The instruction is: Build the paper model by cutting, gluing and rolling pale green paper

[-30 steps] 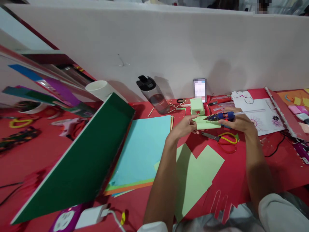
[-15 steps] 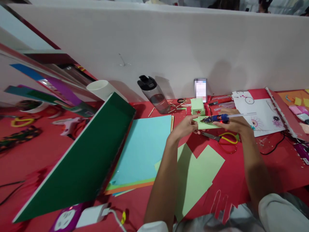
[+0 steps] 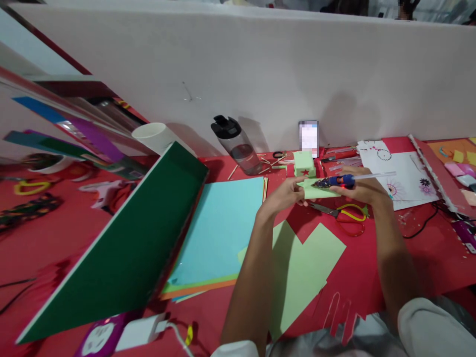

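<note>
My left hand (image 3: 287, 195) pinches the left end of a folded piece of light green paper (image 3: 322, 192). In my right hand (image 3: 366, 187) is a blue hot glue gun (image 3: 341, 181), its dark tip pointing left over the paper. A clear glue stick (image 3: 375, 175) sticks out behind the gun, and a small red light glows on its side. Just beyond the paper stands a small light green paper box (image 3: 304, 164) with a red star. Scissors (image 3: 338, 213) with yellow and red handles lie beneath my hands. Cut light green paper (image 3: 301, 267) lies nearer to me.
A stack of coloured sheets (image 3: 223, 223) lies left, beside a leaning dark green board (image 3: 122, 248). A water bottle (image 3: 240, 148) and a phone (image 3: 309, 136) stand by the white partition (image 3: 238, 74). Decorated white paper (image 3: 401, 183) and a power strip (image 3: 464, 233) are right.
Almost nothing differs. The glue gun's tip has shifted very slightly to the right over the green paper; both hands keep their hold.
</note>
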`<state>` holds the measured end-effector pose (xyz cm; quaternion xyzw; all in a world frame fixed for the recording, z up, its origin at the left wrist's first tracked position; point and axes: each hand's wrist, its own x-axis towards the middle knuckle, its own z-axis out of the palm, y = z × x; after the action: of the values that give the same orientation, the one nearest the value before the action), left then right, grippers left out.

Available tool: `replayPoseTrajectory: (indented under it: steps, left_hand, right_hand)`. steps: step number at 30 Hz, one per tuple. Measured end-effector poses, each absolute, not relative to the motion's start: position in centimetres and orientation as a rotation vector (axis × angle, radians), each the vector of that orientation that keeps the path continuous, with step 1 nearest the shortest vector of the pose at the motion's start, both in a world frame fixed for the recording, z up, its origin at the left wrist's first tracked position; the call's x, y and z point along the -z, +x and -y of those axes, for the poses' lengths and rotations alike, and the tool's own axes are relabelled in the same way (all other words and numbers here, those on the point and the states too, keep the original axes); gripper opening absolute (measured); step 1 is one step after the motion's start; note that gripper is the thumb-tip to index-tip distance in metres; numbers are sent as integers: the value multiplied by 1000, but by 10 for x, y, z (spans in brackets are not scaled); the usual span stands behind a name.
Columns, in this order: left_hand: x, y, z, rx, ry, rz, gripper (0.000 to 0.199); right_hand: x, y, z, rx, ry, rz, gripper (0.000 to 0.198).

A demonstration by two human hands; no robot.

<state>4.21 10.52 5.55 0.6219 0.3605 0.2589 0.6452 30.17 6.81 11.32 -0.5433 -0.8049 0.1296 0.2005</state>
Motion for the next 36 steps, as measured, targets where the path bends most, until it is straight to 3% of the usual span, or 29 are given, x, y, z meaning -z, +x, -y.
replayPoseTrajectory:
  steps: [36]
  left_hand:
    - [-64,30,-104,-615,1423,-880,57]
  right_hand:
    - [-112,342,-67,-512,-1596,2035,36]
